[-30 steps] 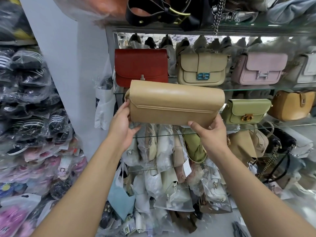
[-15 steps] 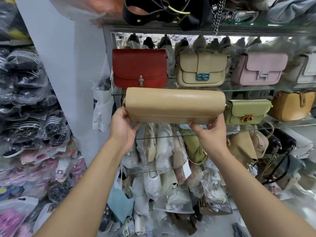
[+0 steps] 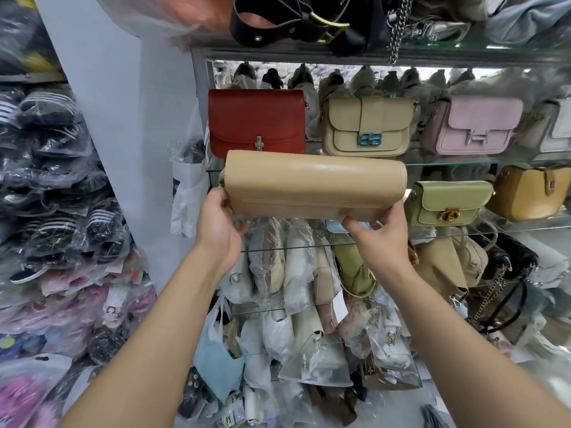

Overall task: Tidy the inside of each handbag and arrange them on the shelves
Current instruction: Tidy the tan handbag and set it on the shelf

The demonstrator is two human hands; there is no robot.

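Tan handbag (image 3: 315, 183) between both raised hands

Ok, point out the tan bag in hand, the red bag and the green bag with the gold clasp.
tan bag (image 3: 315, 183), head view, middle of its face.
red bag (image 3: 256, 118), head view, centre of its flap.
green bag (image 3: 454, 194), head view, flap above the clasp.

corner of red bag (image 3: 256, 118) behind tan bag (image 3: 315, 183), white bag (image 3: 560, 126) cropped right
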